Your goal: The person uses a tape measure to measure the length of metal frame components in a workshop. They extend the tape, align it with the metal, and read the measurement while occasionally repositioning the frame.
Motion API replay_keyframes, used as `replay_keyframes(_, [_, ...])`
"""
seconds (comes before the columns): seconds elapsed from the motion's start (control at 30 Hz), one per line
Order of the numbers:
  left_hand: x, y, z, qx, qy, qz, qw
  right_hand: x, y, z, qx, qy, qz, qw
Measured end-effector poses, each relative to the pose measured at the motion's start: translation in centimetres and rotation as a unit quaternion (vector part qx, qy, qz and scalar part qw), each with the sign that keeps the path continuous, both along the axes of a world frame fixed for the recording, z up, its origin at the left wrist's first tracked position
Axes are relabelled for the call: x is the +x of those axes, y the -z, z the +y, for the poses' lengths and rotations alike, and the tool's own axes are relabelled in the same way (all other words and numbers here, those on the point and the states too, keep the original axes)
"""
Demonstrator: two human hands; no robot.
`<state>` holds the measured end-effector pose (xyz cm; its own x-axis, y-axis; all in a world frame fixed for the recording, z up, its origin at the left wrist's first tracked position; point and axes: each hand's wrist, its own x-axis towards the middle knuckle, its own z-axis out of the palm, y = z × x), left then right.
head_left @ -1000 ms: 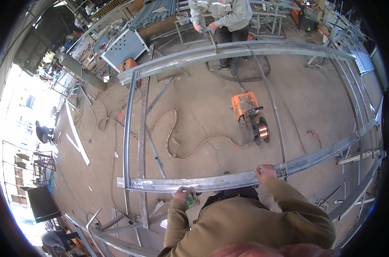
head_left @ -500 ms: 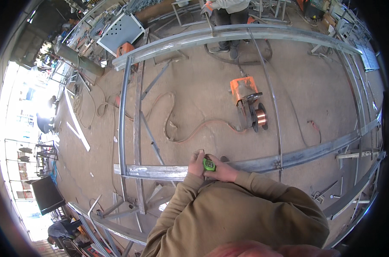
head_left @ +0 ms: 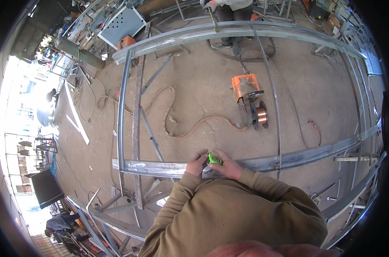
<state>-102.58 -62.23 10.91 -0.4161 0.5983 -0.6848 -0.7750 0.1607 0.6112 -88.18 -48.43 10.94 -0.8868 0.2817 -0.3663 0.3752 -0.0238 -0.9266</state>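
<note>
A green and black tape measure (head_left: 214,159) sits in front of my chest, just above the near steel beam (head_left: 160,167). My right hand (head_left: 229,167) grips it from the right, thumb and fingers around its case. On the other side, my left hand (head_left: 195,164) has its fingers bent together with the tips right at the left edge of the case. Whatever those fingertips pinch is too small to make out. The beam runs sideways beneath both hands and is part of a large rectangular metal frame.
Inside the frame, an orange machine (head_left: 245,88) with a copper wire spool (head_left: 261,115) stands on the floor, trailing a hose (head_left: 190,132). A thin crossbar (head_left: 273,94) spans to the far beam (head_left: 181,37). Another person (head_left: 233,15) stands behind that beam, a gloved hand on a tool.
The tape measure has moved slightly up and right and turned in my right hand. My left fingers have shifted with it. The other person's gloved hand has moved slightly.
</note>
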Motion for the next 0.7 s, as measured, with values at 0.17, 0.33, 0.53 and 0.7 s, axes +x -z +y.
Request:
replay_keyframes(0.17, [-0.3, 0.3, -0.3, 0.000, 0.044, -0.001, 0.999, 0.1, -0.1, 0.6, -0.054, 0.014, 0.055, 0.997])
replay_keyframes(0.33, [-0.1, 1.1, -0.4, 0.017, 0.056, 0.075, 0.995, 0.2, 0.1, 0.9, -0.043, -0.001, 0.034, 0.998])
replay_keyframes(0.53, [-0.2, 1.3, -0.7, 0.013, 0.088, 0.147, 0.985, 0.2, -0.4, 0.9, -0.069, -0.017, -0.011, 0.997])
replay_keyframes(0.7, [0.1, 0.5, -0.3, -0.009, 0.089, 0.231, 0.969, -0.1, -1.1, 1.0, -0.117, -0.031, -0.074, 0.990])
